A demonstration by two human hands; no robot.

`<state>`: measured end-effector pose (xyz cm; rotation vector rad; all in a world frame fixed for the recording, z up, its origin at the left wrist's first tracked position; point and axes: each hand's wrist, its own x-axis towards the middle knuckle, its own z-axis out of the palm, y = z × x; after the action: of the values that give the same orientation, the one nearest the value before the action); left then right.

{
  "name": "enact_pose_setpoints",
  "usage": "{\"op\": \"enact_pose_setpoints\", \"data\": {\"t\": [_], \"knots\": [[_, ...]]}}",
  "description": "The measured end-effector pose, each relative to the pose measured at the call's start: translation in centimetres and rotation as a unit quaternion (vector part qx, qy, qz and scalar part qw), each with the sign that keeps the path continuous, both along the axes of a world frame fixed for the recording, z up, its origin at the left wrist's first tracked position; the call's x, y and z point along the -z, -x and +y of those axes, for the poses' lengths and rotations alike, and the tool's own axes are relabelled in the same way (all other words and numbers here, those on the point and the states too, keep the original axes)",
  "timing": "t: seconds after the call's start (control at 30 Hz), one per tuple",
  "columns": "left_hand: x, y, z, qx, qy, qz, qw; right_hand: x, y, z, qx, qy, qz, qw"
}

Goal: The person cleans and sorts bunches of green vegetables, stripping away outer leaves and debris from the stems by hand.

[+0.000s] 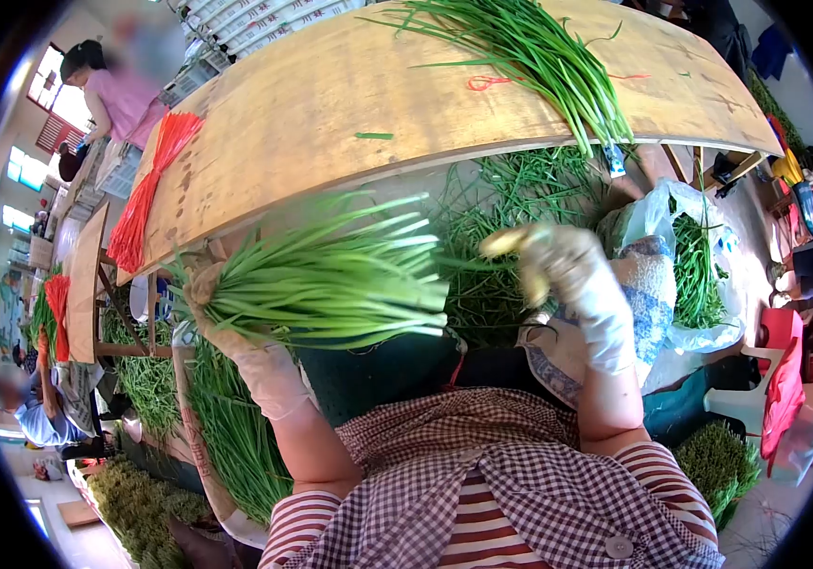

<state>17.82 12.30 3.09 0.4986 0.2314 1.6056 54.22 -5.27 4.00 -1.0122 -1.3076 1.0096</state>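
Note:
My left hand point(236, 337), in a pale glove, is wrapped round a loose bunch of green chives point(330, 284). The bunch lies level in front of me, its pale cut ends pointing right and slightly blurred. To the right of those ends, my gloved right hand point(567, 266) is raised, with yellowish covered fingertips. Its thumb and forefinger stand apart, and I see nothing held between them; its other fingers are curled and blurred. Another bunch of chives point(539, 71) rests on the wooden table point(330, 123), with a red tie point(490, 82) beside it.
Red ties point(155, 190) lie in a bundle at the table's left edge. Loose green leaves point(492, 209) cover the floor beneath. A crate of chives point(236, 431) stands at my left, a plastic bag of greens point(695, 275) at my right. A person point(122, 100) in pink works at far left.

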Motion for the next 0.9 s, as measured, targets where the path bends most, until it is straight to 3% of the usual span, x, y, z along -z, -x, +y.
{"op": "enact_pose_setpoints", "data": {"t": [0.03,0.07,0.1,0.2,0.23,0.27,0.37,0.5,0.53,0.6,0.7,0.77,0.9], "knots": [[0.0,0.2,-0.2,-0.004,-0.008,0.009,1.0,0.0,-0.9,0.1,0.053,-0.01,0.028,0.998],[0.1,0.3,-0.5,-0.004,-0.012,0.014,1.0,-0.5,-1.7,-0.3,0.179,0.105,-0.024,0.978],[0.1,0.0,-1.0,-0.004,-0.019,0.018,1.0,-0.1,-2.2,0.6,0.279,-0.03,-0.393,0.876],[0.0,-1.2,-2.0,0.012,-0.037,0.013,0.999,-0.1,-0.6,-0.2,0.268,0.155,-0.373,0.874],[0.0,-1.4,-2.2,0.016,-0.042,0.01,0.999,-0.1,0.7,0.1,0.197,0.177,-0.091,0.96],[0.1,-1.6,-2.5,0.02,-0.044,0.011,0.999,-1.2,1.3,-0.3,0.109,0.231,-0.006,0.967],[0.1,-2.0,-2.7,0.027,-0.052,0.007,0.998,-1.5,3.8,0.4,0.21,0.049,-0.154,0.964],[0.1,-2.3,-2.8,0.04,-0.057,0.006,0.998,-0.8,5.2,2.5,0.187,-0.011,-0.099,0.977],[0.2,-2.3,-2.9,0.044,-0.058,0.003,0.997,-0.5,5.6,2.4,0.176,0.043,-0.101,0.978],[0.2,-2.4,-3.0,0.052,-0.061,0.002,0.997,-0.6,5.9,2.3,0.068,0.144,0.074,0.985],[0.5,-2.3,-3.3,0.061,-0.062,0.003,0.996,0.5,6.3,2.6,0.035,0.177,0.056,0.982],[0.9,-2.3,-3.5,0.07,-0.061,0.007,0.996,-0.7,6.1,2.6,-0.009,0.286,0.034,0.957],[0.8,-2.6,-3.1,0.113,-0.066,-0.048,0.99,1.2,6.5,2.9,-0.044,0.219,0.032,0.974]]}}
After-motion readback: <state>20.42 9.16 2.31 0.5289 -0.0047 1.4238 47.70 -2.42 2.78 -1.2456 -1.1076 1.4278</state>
